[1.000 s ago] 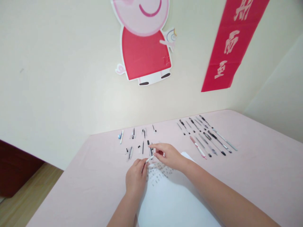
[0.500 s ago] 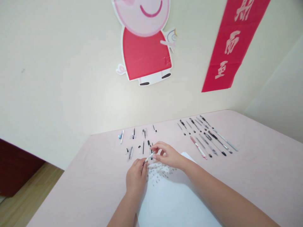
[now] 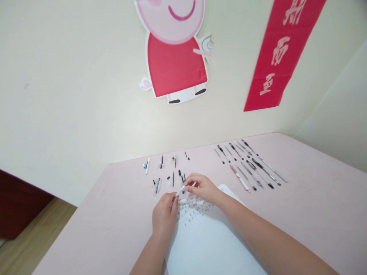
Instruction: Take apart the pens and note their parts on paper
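A slim white pen is held slanted between my two hands, above the top of a white sheet of paper. My left hand is closed around its lower, darker end. At the upper end, the thumb and fingers of my right hand pinch it. Small dark handwritten marks cover the upper part of the sheet, partly shaded by my right hand. Just beyond my hands lies a black-capped pen, its lower part close to my fingers.
Left of centre, several pen parts lie in two rows, including a white pen with a blue cap and a dark refill. Several pens are lined up at the right, one pink and white. The pink table meets the wall behind.
My right hand has shifted very slightly down, its fingers a little closer in on the pen. The left hand stays nearly in place, and the laid-out pens have not moved.
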Demonstrator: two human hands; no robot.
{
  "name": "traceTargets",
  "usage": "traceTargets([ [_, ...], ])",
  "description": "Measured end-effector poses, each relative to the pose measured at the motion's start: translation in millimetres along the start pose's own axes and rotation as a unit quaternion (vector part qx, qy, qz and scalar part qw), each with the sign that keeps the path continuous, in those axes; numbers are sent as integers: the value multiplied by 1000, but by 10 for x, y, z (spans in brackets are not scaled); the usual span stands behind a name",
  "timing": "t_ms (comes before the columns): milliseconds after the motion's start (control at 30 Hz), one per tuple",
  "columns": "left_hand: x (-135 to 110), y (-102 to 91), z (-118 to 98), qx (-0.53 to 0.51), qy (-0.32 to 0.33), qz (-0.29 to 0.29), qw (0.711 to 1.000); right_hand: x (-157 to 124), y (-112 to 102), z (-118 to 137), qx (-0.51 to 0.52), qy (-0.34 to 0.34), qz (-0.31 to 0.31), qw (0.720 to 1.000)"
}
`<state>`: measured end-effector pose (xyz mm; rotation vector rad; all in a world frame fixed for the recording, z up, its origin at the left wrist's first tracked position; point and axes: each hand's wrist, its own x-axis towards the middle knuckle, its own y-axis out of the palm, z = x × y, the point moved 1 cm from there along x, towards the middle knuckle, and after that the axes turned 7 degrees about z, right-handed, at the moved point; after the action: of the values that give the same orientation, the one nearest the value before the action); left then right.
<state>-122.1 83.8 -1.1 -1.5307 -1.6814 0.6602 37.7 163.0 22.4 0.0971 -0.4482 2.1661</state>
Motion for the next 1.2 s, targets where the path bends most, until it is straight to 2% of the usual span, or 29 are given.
traceTargets([
  [167,-4,3,3,-1,-3,1,1000,3,11,-8,57,-14,26,998],
  [333,-4,11,17,0,-6,7,1000,14,8,-33,83,-6,-5,996],
  [433,-3,17,29,1,-2,6,1000,8,17,-17,91,9,-5,996],
  [600,-1,20,32,-5,-8,10,1000,-5,50,-18,162,53,32,985],
  [700,1,19,27,-7,-7,12,1000,-1,62,-56,193,88,24,977],
  [867,6,29,38,-7,-3,7,1000,8,62,-70,183,98,-1,978],
  [1067,14,33,48,-7,-9,-6,1000,3,59,-35,190,74,17,979],
  [1200,10,27,28,-2,-8,1,1000,4,58,-73,197,100,3,975],
])
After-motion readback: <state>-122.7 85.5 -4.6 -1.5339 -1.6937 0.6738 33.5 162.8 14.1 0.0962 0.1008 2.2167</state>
